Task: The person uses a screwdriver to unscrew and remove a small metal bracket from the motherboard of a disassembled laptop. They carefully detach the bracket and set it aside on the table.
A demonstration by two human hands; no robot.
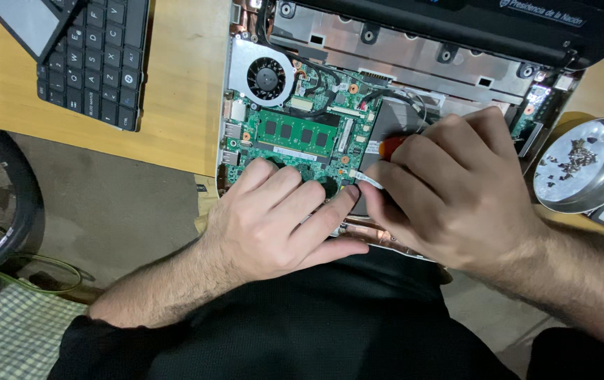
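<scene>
An opened laptop (414,56) lies on the wooden desk with its green motherboard (295,130), round cooling fan (268,76) and memory module exposed. My left hand (277,218) rests flat on the near edge of the board, fingers spread over it, index finger stretched toward the right. My right hand (450,190) is closed around a screwdriver with a red-orange handle (390,147), its metal tip (369,181) pointing down-left at the board near my left index finger. The spot under the tip is partly hidden by my fingers.
A detached black keyboard (101,60) lies at the desk's upper left. A round metal dish (583,169) holding several small screws sits at the right. The desk edge (140,151) runs just left of the laptop, with floor, a dark wheel and green cable below.
</scene>
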